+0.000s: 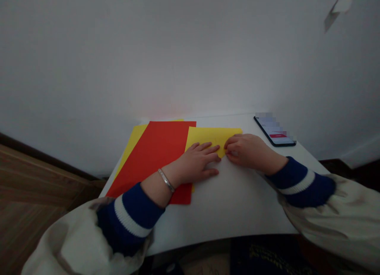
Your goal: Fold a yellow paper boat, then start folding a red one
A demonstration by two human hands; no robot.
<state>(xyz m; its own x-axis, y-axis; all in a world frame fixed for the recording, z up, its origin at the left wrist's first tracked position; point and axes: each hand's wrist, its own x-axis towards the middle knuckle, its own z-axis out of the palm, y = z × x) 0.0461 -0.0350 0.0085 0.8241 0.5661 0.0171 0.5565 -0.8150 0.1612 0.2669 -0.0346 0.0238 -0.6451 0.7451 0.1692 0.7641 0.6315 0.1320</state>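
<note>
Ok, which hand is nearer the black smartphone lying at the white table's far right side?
Right. The right hand lies just left of the black smartphone, fingertips on the yellow paper sheet. The left hand rests flat farther left, across that paper.

Three sheets are lying on the worktop (231,203), toward its left half. The lowest sheet (135,138) is sitting under the large sheet (154,152) and showing only along that sheet's left and far edges. The smaller sheet (212,135) is lying to the right of the large one, overlapping its right edge. The left hand (196,164) is resting flat on the smaller sheet's near part, and the right hand (247,148) is touching its right near corner. The phone (274,131) is lying further right, near the far right corner, apart from the sheets. The wall (178,49) is standing behind the worktop.
</note>
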